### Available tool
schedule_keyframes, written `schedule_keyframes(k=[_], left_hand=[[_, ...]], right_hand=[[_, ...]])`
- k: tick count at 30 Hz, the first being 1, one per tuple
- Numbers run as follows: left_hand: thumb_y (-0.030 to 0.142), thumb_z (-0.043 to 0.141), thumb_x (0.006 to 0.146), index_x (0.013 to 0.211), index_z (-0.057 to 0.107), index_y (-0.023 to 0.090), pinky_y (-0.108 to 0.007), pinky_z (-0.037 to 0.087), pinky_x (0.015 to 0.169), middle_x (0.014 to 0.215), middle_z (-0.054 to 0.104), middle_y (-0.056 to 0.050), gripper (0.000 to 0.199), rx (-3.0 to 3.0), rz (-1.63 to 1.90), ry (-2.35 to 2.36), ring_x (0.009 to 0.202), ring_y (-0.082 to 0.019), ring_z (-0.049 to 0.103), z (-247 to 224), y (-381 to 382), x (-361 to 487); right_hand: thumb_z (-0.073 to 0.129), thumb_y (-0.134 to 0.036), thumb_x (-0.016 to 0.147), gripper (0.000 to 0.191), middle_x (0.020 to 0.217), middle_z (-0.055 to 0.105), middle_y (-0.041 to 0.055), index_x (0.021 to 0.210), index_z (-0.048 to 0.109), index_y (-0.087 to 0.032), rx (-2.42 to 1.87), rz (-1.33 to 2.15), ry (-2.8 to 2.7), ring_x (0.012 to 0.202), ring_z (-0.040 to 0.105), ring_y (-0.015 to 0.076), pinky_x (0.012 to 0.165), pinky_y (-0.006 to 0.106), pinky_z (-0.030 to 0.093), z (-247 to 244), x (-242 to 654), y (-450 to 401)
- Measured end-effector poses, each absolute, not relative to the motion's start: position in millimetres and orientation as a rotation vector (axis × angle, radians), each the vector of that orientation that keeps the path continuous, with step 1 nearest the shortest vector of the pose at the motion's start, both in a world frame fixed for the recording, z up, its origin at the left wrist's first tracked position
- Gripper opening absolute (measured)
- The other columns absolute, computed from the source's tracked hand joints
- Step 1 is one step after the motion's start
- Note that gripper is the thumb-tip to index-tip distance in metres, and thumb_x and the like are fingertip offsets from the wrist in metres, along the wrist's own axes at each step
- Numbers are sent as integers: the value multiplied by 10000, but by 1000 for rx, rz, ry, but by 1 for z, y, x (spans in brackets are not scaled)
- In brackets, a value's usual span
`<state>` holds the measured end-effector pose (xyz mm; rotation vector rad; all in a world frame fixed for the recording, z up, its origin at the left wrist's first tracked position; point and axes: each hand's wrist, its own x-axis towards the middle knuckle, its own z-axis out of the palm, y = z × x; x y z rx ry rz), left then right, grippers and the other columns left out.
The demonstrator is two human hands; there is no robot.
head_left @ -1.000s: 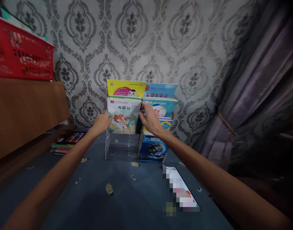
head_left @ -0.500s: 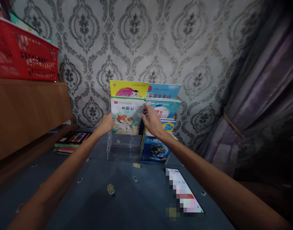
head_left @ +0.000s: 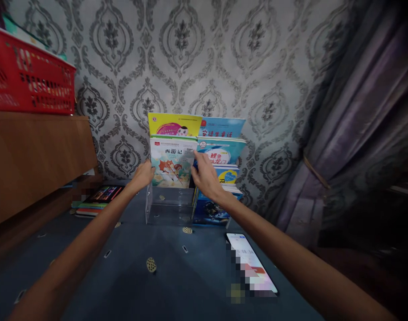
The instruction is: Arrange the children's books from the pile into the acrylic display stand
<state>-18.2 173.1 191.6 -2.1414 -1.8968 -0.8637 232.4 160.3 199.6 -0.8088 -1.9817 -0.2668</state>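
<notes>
A white-covered storybook (head_left: 172,154) with an orange and green picture stands upright in a clear acrylic book rack (head_left: 170,207). My left hand (head_left: 144,174) is closed at the book's left edge, its fingertips partly hidden. At the right edge, my right hand (head_left: 206,176) pinches the same book between thumb and fingers. Behind it rises a yellow book (head_left: 173,120). The rack's right column holds a light blue book (head_left: 223,127), a teal book (head_left: 235,147) and dark blue books (head_left: 210,211), partly covered by my right hand and forearm.
A phone (head_left: 252,263) with a lit screen lies on the dark blue patterned cloth (head_left: 124,276). To the left are a stack of books (head_left: 100,200), a wooden cabinet (head_left: 40,160) and a red basket (head_left: 33,73). A grey curtain (head_left: 331,147) hangs on the right.
The view has shifted slightly, moving the scene left. My right hand has slipped a little lower along the storybook's right edge; my left hand stays at the left edge.
</notes>
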Motion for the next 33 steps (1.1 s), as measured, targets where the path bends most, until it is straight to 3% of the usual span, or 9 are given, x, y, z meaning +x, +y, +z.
schedule_keyframes(k=[12,16,19,24,28,33], left_hand=[[218,461,903,1101,567,166,-410,511,922,1050,699,-138,231,-2140,-986,-1822,1053,-294,668,176,172,-22],[193,438,919,1301,445,139,-385,497,998,1232,621,-154,385,-2166,-1139,-1741,1124,-232,632,142,153,-26],[211,402,943,1342,419,165,-396,477,1044,1253,587,-142,401,-2199,-1258,-1631,1168,-225,600,102,130,-35],[189,397,921,1232,531,219,-441,476,1053,1208,602,-113,340,-2258,-1020,-1716,1155,-246,593,44,96,-75],[188,381,909,1149,586,218,-433,481,1052,1194,617,-116,317,-2104,-817,-1881,1151,-253,590,24,87,-119],[233,421,901,1305,518,136,-529,369,1136,1428,502,-220,426,-1858,-695,-2046,1373,-351,439,22,89,-163]], right_hand=[[454,-199,915,488,1458,489,214,1398,495,-144,-817,-198,-2097,1387,446,344,1153,594,380,179,225,170],[453,-188,929,464,1462,506,194,1389,511,-161,-793,-192,-2175,1362,485,335,1122,590,426,160,223,150],[443,-173,944,423,1446,531,171,1352,554,-183,-737,-162,-2280,1356,499,313,1119,566,443,137,221,128],[459,-142,949,358,1388,593,158,1251,634,-219,-667,-9,-2386,1327,542,288,1086,556,481,84,213,93],[481,-161,958,342,1395,596,136,1253,632,-245,-665,126,-2384,1338,541,271,1091,536,487,39,202,73],[471,-203,984,303,1348,625,136,1241,631,-225,-678,267,-2395,1311,571,250,1060,484,531,-4,188,51]])
